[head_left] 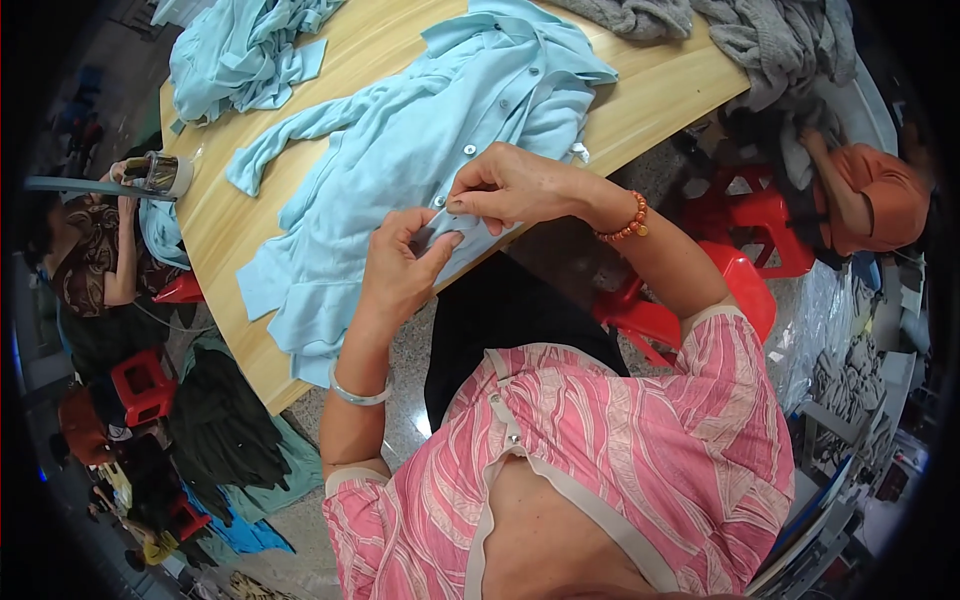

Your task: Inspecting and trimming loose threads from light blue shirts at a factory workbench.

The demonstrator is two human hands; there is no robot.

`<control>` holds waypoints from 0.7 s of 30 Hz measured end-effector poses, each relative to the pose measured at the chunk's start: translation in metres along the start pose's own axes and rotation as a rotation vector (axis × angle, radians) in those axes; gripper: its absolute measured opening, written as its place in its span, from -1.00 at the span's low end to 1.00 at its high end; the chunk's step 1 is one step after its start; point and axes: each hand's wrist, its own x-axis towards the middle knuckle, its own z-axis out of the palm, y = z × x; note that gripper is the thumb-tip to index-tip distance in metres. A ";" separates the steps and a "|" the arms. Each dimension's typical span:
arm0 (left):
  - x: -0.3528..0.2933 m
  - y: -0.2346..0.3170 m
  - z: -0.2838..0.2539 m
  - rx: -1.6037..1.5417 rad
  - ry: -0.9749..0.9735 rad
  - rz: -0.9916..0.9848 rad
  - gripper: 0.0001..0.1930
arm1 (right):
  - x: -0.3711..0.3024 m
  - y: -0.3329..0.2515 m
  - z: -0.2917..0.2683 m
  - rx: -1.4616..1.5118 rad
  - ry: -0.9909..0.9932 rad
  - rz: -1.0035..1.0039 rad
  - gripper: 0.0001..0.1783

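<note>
Light-blue fabric spreads across the wooden tabletop as I watch from afar through the head camera: one buttoned garment lies lengthwise, its hem toward the nearest corner, its front reaching the near right edge. At that edge two bare hands work close together, the left hand and the right hand each pinching the cloth between thumb and fingers. I count four buttons clearly. One crumpled blue heap sits by the left corner, two bunches of grey knitwear by the right. One pale bangle circles the left wrist, one orange-bead bracelet the right. Two nearby co-workers flank the tabletop, one per side.
</note>
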 end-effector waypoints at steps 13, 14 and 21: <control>-0.004 -0.010 0.002 0.045 0.081 0.236 -0.83 | -0.013 0.015 0.034 -0.247 0.296 -0.489 -0.89; -0.004 -0.010 0.001 0.094 0.084 0.296 -0.83 | -0.014 0.015 0.035 -0.259 0.288 -0.453 -0.89; 0.011 -0.005 -0.001 -0.513 0.049 -0.020 -0.87 | -0.019 0.020 0.042 -0.358 0.300 -0.438 -0.88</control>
